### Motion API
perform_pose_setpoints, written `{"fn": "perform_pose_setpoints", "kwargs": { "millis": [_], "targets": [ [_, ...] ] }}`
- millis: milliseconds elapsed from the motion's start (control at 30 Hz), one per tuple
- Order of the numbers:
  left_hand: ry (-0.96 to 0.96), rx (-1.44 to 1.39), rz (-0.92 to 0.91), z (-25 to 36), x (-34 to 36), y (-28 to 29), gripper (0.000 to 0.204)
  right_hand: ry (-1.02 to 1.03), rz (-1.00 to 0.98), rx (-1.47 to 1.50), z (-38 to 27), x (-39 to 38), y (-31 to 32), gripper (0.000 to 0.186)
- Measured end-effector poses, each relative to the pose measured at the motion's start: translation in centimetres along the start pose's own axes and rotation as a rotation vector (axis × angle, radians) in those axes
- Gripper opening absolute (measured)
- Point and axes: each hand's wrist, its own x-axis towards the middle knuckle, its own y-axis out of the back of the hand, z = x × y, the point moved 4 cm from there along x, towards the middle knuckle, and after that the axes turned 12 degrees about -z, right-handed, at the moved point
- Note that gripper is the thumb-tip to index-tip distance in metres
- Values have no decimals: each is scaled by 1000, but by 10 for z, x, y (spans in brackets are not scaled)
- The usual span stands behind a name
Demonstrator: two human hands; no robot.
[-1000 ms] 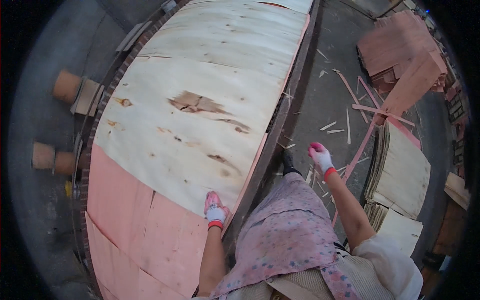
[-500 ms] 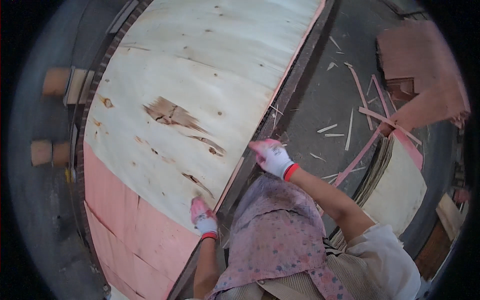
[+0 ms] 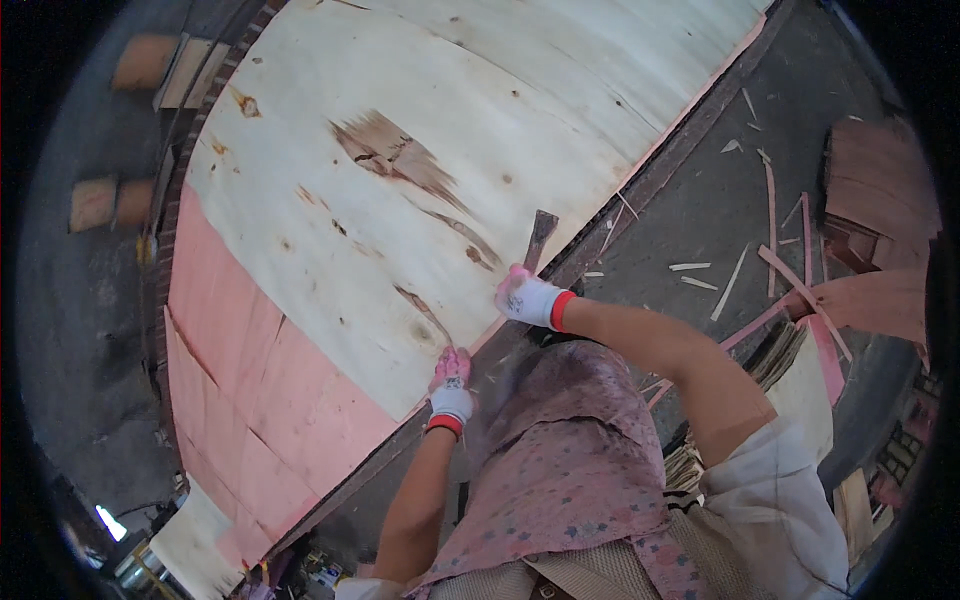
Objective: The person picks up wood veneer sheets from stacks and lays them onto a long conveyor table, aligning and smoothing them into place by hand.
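A long white veneer sheet point(image 3: 520, 120), with brown knots and a torn patch, lies over pink sheets point(image 3: 260, 420) on a long work surface. My right hand point(image 3: 528, 294), in a white glove with pink fingertips, grips a dark flat-bladed scraper point(image 3: 543, 228) that stands out over the sheet's near edge. My left hand point(image 3: 450, 390), gloved the same way, is lower down at that edge, fingers pressed together on the white sheet. The scraper's lower part is hidden by my right hand.
Dark floor point(image 3: 730, 200) with scattered offcut strips lies along the right, beside pink veneer piles point(image 3: 870, 190) and a pale stack point(image 3: 805, 385). Cylindrical pieces point(image 3: 140, 62) stand beyond the surface on the left. Small clutter sits at bottom left.
My right hand has moved from over the floor onto the sheet's edge and now shows a scraper in it. The view has turned, and my left hand stays at the edge.
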Motion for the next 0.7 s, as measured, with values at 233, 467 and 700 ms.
{"fn": "perform_pose_setpoints", "kwargs": {
  "millis": [233, 467, 700],
  "targets": [
    [4, -41, 11, -5, -5, -2, 90, 119, -201, 591, 36, 18, 36, 10],
    [3, -129, 188, -7, -7, -13, 87, -244, -420, 654, 8, -14, 41, 16],
    [4, -132, 251, -3, -7, 4, 66, -210, -813, 763, -49, -125, 62, 25]
  ]
}}
